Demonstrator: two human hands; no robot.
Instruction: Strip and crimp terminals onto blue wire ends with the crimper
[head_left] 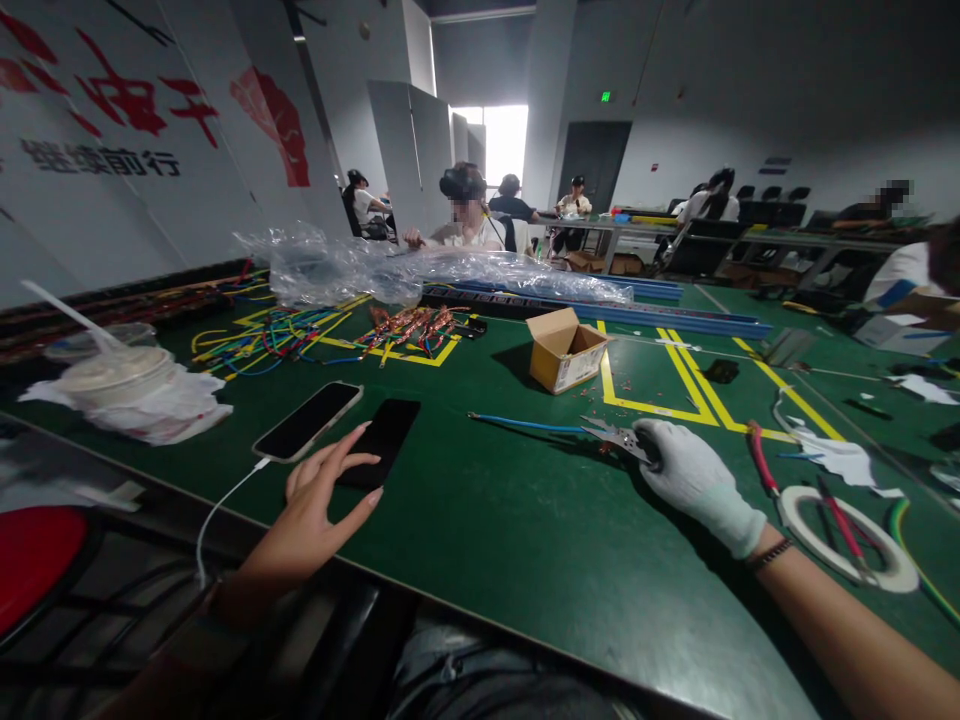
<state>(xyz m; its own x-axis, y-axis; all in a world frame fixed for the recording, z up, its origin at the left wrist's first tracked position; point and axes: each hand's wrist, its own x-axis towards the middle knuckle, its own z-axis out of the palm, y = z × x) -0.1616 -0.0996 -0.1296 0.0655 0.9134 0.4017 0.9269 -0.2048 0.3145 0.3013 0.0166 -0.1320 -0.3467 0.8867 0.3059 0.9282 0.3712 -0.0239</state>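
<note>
My bare left hand (330,490) is over the near end of a dark phone (394,430), with its fingers apart. Just beyond lies a second phone (309,420) in a pale case, with a white charging cable (217,510) plugged into it. My right hand (686,475), in a white glove, is wrapped round the handles of wire-stripping pliers (619,436). A blue wire (525,424) reaches left from the jaws across the green table; whether the jaws grip it I cannot tell. The handles are mostly hidden in the glove.
A small open cardboard box (566,352) stands beyond the pliers. Bundled colored wires (281,335) and copper-ended pieces (420,328) lie at the back. A tub (120,375) is at left. Right of my glove are a white tape roll (847,545) and red-handled tools. A person (469,210) sits opposite.
</note>
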